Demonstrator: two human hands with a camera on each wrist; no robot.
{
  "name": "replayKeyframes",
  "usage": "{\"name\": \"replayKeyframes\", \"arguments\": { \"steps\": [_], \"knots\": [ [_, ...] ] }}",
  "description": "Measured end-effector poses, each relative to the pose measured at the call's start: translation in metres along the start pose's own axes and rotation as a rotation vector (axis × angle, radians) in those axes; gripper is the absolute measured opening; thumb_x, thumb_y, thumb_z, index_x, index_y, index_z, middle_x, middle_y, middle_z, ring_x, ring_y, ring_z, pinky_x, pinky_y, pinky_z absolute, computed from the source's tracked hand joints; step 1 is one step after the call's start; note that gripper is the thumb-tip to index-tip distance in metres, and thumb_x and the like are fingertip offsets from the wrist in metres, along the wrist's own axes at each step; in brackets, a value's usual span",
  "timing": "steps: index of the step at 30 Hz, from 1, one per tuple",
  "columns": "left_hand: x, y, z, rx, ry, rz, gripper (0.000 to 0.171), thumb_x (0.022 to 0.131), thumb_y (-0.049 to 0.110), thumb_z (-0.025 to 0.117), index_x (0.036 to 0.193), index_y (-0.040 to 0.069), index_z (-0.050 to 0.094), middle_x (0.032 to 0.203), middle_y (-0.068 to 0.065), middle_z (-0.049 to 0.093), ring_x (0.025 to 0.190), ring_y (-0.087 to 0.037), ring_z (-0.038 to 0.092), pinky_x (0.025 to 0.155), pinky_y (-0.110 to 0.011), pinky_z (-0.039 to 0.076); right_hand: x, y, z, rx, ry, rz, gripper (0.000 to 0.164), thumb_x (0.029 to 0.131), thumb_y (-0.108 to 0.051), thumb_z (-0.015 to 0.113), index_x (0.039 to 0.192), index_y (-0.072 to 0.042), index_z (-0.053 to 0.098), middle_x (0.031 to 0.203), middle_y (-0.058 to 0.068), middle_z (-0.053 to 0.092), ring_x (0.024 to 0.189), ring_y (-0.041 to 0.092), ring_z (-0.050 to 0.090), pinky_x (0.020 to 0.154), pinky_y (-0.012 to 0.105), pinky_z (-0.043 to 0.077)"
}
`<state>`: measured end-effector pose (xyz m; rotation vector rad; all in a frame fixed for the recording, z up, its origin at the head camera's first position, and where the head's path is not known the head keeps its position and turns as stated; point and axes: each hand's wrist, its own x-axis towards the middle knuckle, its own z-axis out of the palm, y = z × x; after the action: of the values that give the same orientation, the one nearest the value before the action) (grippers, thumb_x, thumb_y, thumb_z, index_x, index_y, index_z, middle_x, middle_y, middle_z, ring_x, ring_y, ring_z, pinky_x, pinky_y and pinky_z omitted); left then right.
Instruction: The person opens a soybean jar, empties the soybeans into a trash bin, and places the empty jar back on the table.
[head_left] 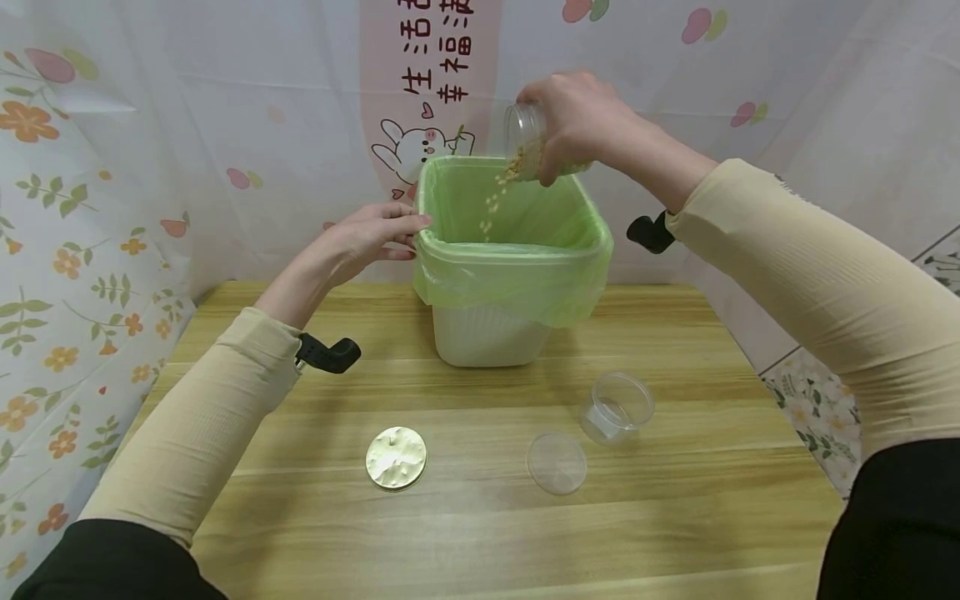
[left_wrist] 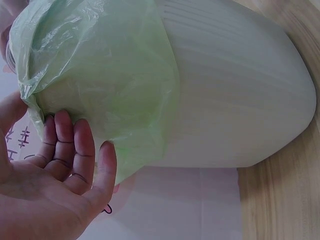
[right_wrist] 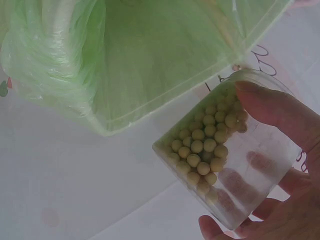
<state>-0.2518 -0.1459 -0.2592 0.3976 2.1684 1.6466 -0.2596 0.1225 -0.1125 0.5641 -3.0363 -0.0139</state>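
My right hand [head_left: 588, 121] grips a transparent jar [head_left: 525, 129] tilted over the bin's opening. Soybeans [head_left: 492, 202] fall from its mouth into the bin. In the right wrist view, soybeans [right_wrist: 200, 145] lie along the jar's lower side, with the thumb and fingers around the wall. A white trash bin [head_left: 491, 337] stands at the back of the table, lined with a green plastic bag [head_left: 517, 287] folded over its rim. At the bin's left edge, my left hand [head_left: 367, 237] holds the bagged rim, thumb on top and fingertips against the bag [left_wrist: 110, 75] outside.
A gold foil-like disc [head_left: 396, 458] lies on the wooden table [head_left: 465, 533] at front left. To the right are a transparent flat lid [head_left: 557, 464] and a transparent plastic cup [head_left: 626, 404]. A printed curtain [head_left: 292, 108] hangs right behind the bin.
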Motion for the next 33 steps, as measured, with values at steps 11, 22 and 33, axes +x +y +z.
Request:
{"name": "replayKeyframes", "arguments": {
  "steps": [11, 22, 33],
  "knots": [
    [-0.0002, 0.0009, -0.0002, -0.003, 0.004, 0.001, 0.042, 0.106, 0.032, 0.055, 0.134, 0.0, 0.049, 0.105, 0.004, 0.06, 0.105, -0.014, 0.058, 0.118, -0.043, 0.044, -0.0013, -0.0015, 0.0001, -0.028, 0.02, 0.001, 0.101, 0.062, -0.012, 0.088, 0.154, -0.012, 0.046, 0.143, 0.024, 0.054, 0.129, 0.044, 0.045, 0.106, 0.064, 0.042],
    [-0.0016, 0.001, 0.001, 0.001, 0.002, 0.0, 0.041, 0.106, 0.032, 0.055, 0.134, 0.002, 0.051, 0.105, 0.004, 0.061, 0.105, -0.014, 0.059, 0.115, -0.04, 0.046, -0.0035, -0.0004, 0.002, -0.046, 0.033, 0.023, 0.104, 0.063, -0.007, 0.087, 0.157, -0.012, 0.042, 0.148, 0.025, 0.05, 0.137, 0.048, 0.039, 0.111, 0.067, 0.033],
    [-0.0023, 0.0017, 0.0021, 0.005, 0.003, -0.006, 0.045, 0.106, 0.035, 0.056, 0.135, 0.001, 0.049, 0.105, 0.004, 0.06, 0.106, -0.014, 0.058, 0.114, -0.038, 0.047, -0.0041, 0.002, -0.0002, -0.088, 0.048, 0.017, 0.105, 0.06, -0.004, 0.086, 0.156, -0.014, 0.044, 0.152, 0.025, 0.048, 0.139, 0.05, 0.038, 0.109, 0.07, 0.033]
  ]
}}
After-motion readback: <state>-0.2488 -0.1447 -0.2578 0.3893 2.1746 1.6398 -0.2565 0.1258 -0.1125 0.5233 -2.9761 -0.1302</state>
